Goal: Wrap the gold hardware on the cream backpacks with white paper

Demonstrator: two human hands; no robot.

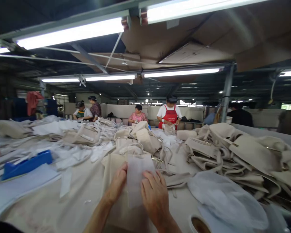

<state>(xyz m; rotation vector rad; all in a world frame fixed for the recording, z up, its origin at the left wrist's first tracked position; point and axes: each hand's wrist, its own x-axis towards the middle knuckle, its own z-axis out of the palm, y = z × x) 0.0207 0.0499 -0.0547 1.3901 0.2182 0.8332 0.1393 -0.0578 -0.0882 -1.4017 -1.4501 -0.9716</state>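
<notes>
A long table [70, 207] covered in pale cloth is filling the lower view, running away toward twelve o'clock. Heaps of cream bags [235, 155] are piling up from one to three o'clock, with more bags [87, 134] lying at eleven o'clock. Four people are working at the far end around twelve o'clock, one of them wearing a red apron [170, 116]. A filmy white sheet [228, 200] is lying crumpled at four o'clock, just beside the hands. A blue tray [26, 164] is sitting at nine o'clock among white paper.

Directly ahead, a flat cream bag [113, 165] is lying on the table under both hands. On top of it a thin translucent strip [135, 178] is standing upright between the hands. The left hand [117, 184] is pinching the strip's left edge with thumb and curled fingers. The right hand [155, 195] is lying mostly flat and loosely open, fingertips pressing on the strip's right edge. A tape roll [199, 225] is peeking in at five o'clock, near the right wrist.
</notes>
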